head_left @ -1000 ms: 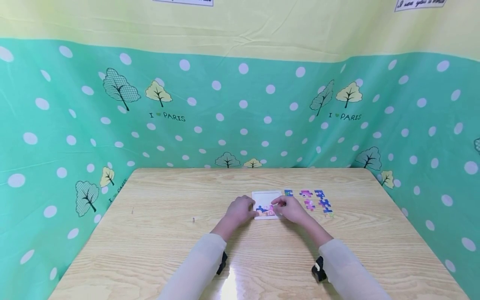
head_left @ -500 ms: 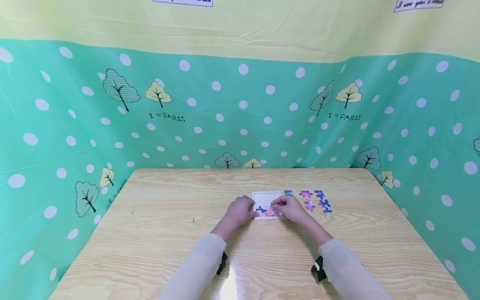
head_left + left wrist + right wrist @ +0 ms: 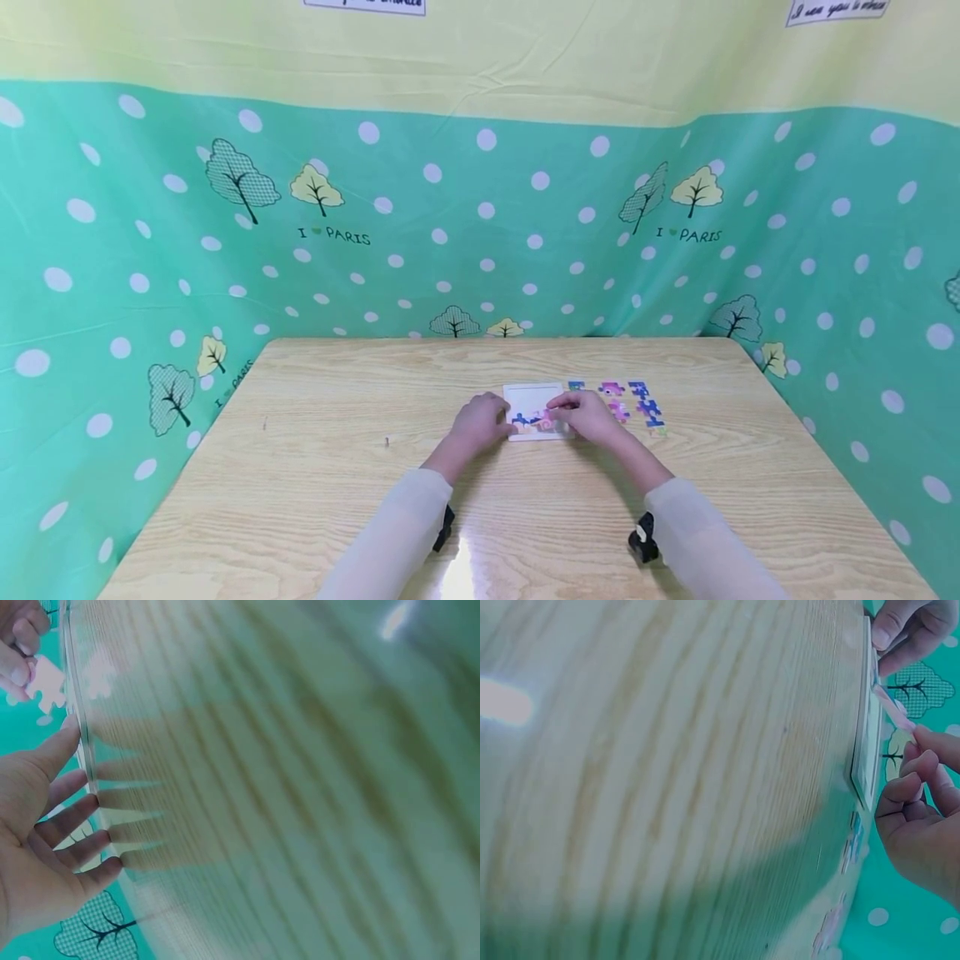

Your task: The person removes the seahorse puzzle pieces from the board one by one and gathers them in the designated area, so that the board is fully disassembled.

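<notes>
A white puzzle tray (image 3: 534, 393) lies flat on the table, with blue and pink jigsaw pieces (image 3: 522, 421) along its near side. My left hand (image 3: 482, 419) rests at the tray's left edge, its fingers fairly straight and spread in the left wrist view, fingertips down on the surface. Over the tray's right part, my right hand (image 3: 587, 415) pinches a pink jigsaw piece (image 3: 894, 710) between thumb and finger. In the right wrist view that piece tilts, its far end close to the tray. The fingers partly hide the tray's right side in the head view.
Several loose jigsaw pieces lie right of the tray, among them a pink piece (image 3: 611, 389), a blue piece (image 3: 649, 408) and a green one (image 3: 576, 386). A tiny dark mark (image 3: 387, 441) shows on the wooden table (image 3: 337, 483). A patterned curtain (image 3: 480, 250) hangs behind.
My right hand has shifted slightly to the right, and the pink piece in its fingers sits at a changed angle. The left hand stays at the tray's edge.
</notes>
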Tool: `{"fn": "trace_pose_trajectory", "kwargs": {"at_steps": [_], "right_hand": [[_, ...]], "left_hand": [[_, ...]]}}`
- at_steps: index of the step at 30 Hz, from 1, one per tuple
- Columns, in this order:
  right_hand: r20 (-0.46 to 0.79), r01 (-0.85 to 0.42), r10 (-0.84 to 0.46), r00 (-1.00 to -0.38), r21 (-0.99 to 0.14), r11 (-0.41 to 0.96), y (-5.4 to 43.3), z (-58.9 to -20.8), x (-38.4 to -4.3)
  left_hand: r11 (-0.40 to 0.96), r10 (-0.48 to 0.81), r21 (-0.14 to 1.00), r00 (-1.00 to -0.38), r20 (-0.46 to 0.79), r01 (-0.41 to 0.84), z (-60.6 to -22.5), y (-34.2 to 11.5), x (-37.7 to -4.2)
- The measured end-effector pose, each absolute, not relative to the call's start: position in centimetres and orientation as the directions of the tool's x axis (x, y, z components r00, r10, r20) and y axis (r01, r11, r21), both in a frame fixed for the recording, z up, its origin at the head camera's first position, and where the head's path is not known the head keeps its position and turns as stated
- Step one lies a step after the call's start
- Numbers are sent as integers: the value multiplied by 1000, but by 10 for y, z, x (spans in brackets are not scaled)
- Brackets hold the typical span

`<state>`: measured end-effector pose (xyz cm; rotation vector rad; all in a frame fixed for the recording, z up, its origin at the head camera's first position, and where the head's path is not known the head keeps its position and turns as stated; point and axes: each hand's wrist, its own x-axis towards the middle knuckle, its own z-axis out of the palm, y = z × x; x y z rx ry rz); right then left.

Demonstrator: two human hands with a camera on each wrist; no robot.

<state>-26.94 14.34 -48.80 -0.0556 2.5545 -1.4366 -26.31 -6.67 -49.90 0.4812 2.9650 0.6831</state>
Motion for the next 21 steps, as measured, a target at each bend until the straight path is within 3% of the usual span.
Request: {"fn": "trace_pose_trajectory", "kwargs": {"at_steps": [21], "right_hand": [[-148, 66, -122, -981, -859, 508, 161, -481, -264]], "left_hand": [[860, 294, 437, -956, 3, 266, -499, -65, -262]]}}
